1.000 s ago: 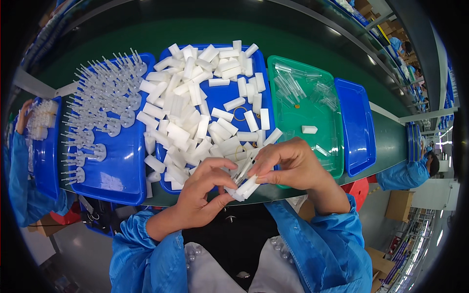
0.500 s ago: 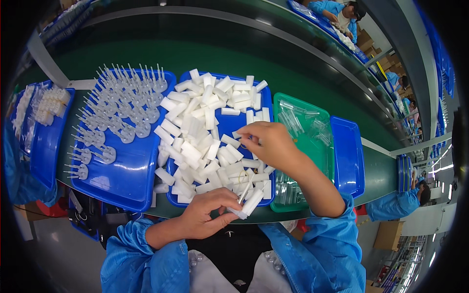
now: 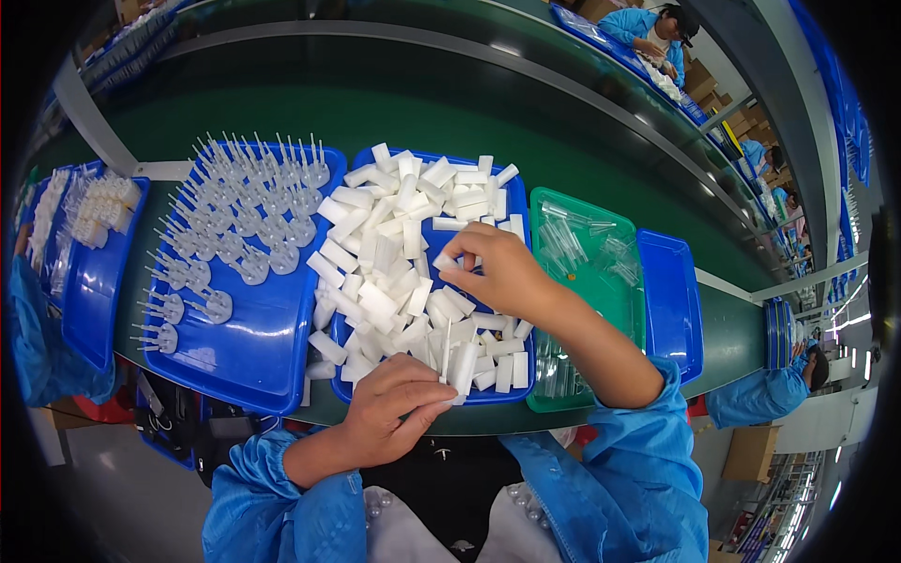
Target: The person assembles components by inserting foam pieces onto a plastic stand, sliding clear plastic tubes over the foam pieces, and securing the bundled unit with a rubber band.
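My left hand (image 3: 399,399) is at the near rim of the middle blue tray (image 3: 340,383). It grips a small bundle of white plastic blocks (image 3: 462,364) with a thin clear tube standing up beside them. My right hand (image 3: 497,270) reaches into the same tray, over the heap of loose white blocks (image 3: 389,272). Its fingertips are pinched on one white block (image 3: 445,262) at the middle of the heap.
A left blue tray (image 3: 253,352) holds several clear pin-shaped parts. A green tray (image 3: 605,281) holds clear tubes, with an empty blue tray (image 3: 668,300) beside it. The green conveyor belt (image 3: 394,89) runs behind. Co-workers in blue coats sit at the left (image 3: 33,328), right (image 3: 751,403) and far side (image 3: 648,23).
My right hand left the bundle, reached into the middle tray, then shifted slightly left and pinched a block. My left hand now holds the bundle alone. The view tilted toward the belt.
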Motion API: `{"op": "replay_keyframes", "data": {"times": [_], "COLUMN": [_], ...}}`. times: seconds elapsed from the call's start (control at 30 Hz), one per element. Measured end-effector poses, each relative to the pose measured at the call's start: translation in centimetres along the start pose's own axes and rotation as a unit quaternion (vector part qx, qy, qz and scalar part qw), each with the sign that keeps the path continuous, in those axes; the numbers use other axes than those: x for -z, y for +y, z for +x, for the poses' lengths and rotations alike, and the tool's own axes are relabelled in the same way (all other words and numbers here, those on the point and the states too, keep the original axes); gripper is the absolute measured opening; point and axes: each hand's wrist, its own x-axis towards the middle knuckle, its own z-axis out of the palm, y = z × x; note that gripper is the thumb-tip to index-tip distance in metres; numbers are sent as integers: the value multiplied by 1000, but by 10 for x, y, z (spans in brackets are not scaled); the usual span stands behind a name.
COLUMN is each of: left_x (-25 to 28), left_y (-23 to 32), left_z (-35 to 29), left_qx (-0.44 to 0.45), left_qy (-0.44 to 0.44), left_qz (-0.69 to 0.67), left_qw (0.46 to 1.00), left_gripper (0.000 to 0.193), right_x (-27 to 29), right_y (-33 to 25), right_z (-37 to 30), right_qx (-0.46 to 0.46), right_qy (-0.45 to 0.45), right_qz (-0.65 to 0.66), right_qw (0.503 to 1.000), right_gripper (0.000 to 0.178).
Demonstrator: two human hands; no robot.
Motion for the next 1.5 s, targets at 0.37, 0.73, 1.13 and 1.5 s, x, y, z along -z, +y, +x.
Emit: {"op": "replay_keyframes", "data": {"times": [0.37,0.73,1.13,1.5], "left_x": [-7,-13,-17,-18], "left_y": [-3,-1,-2,-3], "left_z": [9,9,11,9], "left_qx": [-65,-54,-38,-32], "left_qy": [-77,-92,-110,-114], "left_qz": [35,38,30,40], "left_qw": [994,994,993,992], "left_gripper": [40,39,38,37], "right_x": [3,-2,-6,-17], "right_y": [-18,-8,-6,-16], "right_z": [-75,-87,-98,-98], "right_qx": [-110,-130,-78,-92], "right_qy": [61,36,54,164], "right_qz": [593,696,619,594], "right_qw": [795,705,779,782], "right_gripper": [35,38,44,34]}}
